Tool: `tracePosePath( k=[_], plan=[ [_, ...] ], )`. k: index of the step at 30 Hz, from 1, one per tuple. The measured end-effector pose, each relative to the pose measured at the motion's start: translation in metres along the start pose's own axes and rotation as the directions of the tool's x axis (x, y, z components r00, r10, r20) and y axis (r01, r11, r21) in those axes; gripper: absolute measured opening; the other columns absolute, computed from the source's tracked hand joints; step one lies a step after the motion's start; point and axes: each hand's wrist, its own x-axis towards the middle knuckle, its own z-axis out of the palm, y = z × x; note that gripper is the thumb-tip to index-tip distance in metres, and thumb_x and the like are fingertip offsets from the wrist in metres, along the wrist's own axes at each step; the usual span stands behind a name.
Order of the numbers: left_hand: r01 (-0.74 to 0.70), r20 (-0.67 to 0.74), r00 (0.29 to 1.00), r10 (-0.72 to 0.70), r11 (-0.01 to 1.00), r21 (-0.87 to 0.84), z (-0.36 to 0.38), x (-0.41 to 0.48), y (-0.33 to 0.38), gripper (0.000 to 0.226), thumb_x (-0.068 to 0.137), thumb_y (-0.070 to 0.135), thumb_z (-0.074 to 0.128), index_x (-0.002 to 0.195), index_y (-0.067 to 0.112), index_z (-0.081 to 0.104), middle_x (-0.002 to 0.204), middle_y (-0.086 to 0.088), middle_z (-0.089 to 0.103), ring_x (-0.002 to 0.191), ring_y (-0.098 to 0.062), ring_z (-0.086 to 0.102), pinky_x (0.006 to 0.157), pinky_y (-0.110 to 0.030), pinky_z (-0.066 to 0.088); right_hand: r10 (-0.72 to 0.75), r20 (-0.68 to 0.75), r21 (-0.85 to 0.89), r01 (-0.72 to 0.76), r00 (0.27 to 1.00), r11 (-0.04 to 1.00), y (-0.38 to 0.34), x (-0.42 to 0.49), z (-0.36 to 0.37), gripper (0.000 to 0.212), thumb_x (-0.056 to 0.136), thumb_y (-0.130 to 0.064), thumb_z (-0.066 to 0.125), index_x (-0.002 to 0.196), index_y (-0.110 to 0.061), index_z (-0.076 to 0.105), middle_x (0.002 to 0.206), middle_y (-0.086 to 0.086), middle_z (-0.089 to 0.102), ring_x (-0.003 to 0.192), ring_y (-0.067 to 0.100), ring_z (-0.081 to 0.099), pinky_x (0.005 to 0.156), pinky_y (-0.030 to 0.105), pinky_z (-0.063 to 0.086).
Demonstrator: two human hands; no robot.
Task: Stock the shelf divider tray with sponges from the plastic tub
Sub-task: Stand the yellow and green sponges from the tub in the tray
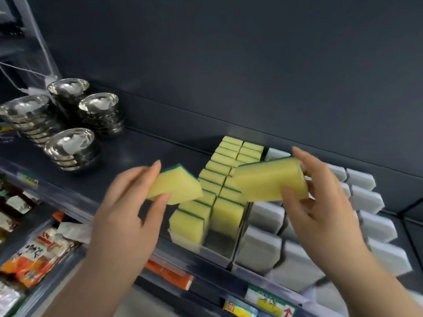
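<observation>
above tray (207,250): yellow/green sponges (270,181)

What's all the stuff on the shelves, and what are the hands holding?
Yellow sponges in the divider tray: two rows, too many to count surely, yellow with green backs, middle of the shelf.
Held sponges: two, yellow and green, one in the left hand, one in the right hand, above the tray.
Grey-white sponges: several rows, right of the yellow ones.
Metal bowls: four stacks, silver, left on the shelf.
Packets: several, orange and white, lower shelf on the left.
Price labels: a few, on the shelf edges.
Left hand: one, pinching a sponge.
Right hand: one, pinching a sponge.
</observation>
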Motion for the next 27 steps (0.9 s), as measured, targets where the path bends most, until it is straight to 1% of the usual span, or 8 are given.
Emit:
tracePosePath(
  k=[4,7,12,15,17,19,22,27],
  plan=[
    [-0.114,0.046,0.992,0.119,0.990,-0.086,0.010,0.032,-0.019,0.047,0.080,0.017,0.059,0.126,0.008,0.056,0.114,0.006,0.047,0.101,0.002,0.041,0.091,0.001,0.025,0.058,-0.034,-0.056,-0.060,0.998,0.997,-0.015,-0.007,0.015,0.054,0.082,-0.030,0.048,0.120,-0.063,0.030,0.115,-0.029,0.041,0.099,-0.001,0.048,0.081,0.028,0.045],
    [-0.157,0.084,0.982,0.169,0.979,-0.132,0.022,0.047,-0.032,0.045,0.080,0.017,0.058,0.123,0.006,0.058,0.112,-0.005,0.055,0.100,-0.007,0.047,0.095,-0.005,0.027,0.067,-0.107,-0.136,-0.081,0.992,0.987,-0.024,-0.013,0.027,0.059,0.085,-0.016,0.052,0.121,-0.058,0.031,0.115,-0.030,0.040,0.106,-0.013,0.039,0.081,0.019,0.038],
    [-0.220,0.161,0.953,0.255,0.953,-0.210,0.037,0.045,-0.047,0.043,0.082,0.020,0.057,0.122,0.004,0.059,0.109,-0.009,0.058,0.097,-0.014,0.050,0.092,-0.015,0.032,0.123,-0.187,-0.187,-0.159,0.975,0.969,-0.038,-0.032,0.044,0.064,0.087,-0.010,0.052,0.122,-0.059,0.030,0.114,-0.034,0.040,0.092,0.001,0.045,0.070,0.014,0.043],
    [-0.222,0.242,0.926,0.289,0.938,-0.267,0.041,0.042,-0.051,0.045,0.081,0.020,0.057,0.122,0.002,0.058,0.109,-0.010,0.058,0.094,-0.007,0.047,0.092,-0.007,0.027,0.132,-0.223,-0.178,-0.173,0.966,0.969,-0.045,-0.040,0.051,0.064,0.087,-0.009,0.053,0.121,-0.059,0.031,0.114,-0.037,0.040,0.104,-0.005,0.045,0.077,0.022,0.043],
    [-0.217,0.270,0.914,0.302,0.928,-0.304,0.041,0.043,-0.050,0.046,0.081,0.019,0.056,0.124,0.002,0.057,0.110,-0.011,0.058,0.093,0.000,0.042,0.091,0.001,0.023,0.139,-0.228,-0.160,-0.178,0.964,0.971,-0.050,-0.043,0.055,0.062,0.088,-0.010,0.053,0.120,-0.058,0.032,0.115,-0.037,0.039,0.109,-0.010,0.041,0.082,0.020,0.040],
    [-0.216,0.242,0.921,0.304,0.919,-0.330,0.040,0.046,-0.051,0.044,0.082,0.017,0.058,0.123,0.002,0.057,0.110,-0.011,0.057,0.095,0.001,0.042,0.090,0.002,0.026,0.151,-0.239,-0.142,-0.189,0.959,0.972,-0.053,-0.045,0.057,0.058,0.087,-0.013,0.053,0.121,-0.056,0.034,0.117,-0.035,0.042,0.109,-0.008,0.043,0.085,0.021,0.040],
    [-0.251,0.158,0.937,0.313,0.913,-0.321,0.034,0.052,-0.054,0.041,0.084,0.016,0.062,0.123,0.002,0.057,0.109,-0.012,0.056,0.096,-0.010,0.048,0.089,-0.009,0.032,0.210,-0.236,-0.125,-0.244,0.949,0.962,-0.056,-0.045,0.057,0.053,0.086,-0.018,0.054,0.121,-0.054,0.034,0.117,-0.026,0.050,0.111,0.006,0.050,0.090,0.031,0.044],
    [-0.268,0.102,0.947,0.304,0.925,-0.271,0.024,0.062,-0.067,0.045,0.082,0.017,0.057,0.124,0.001,0.057,0.110,-0.015,0.057,0.098,-0.016,0.048,0.086,-0.015,0.035,0.214,-0.129,-0.211,-0.238,0.968,0.948,-0.053,-0.038,0.057,0.053,0.084,-0.012,0.058,0.119,-0.047,0.038,0.108,-0.030,0.046,0.103,-0.008,0.046,0.079,0.002,0.035]
  ],
)
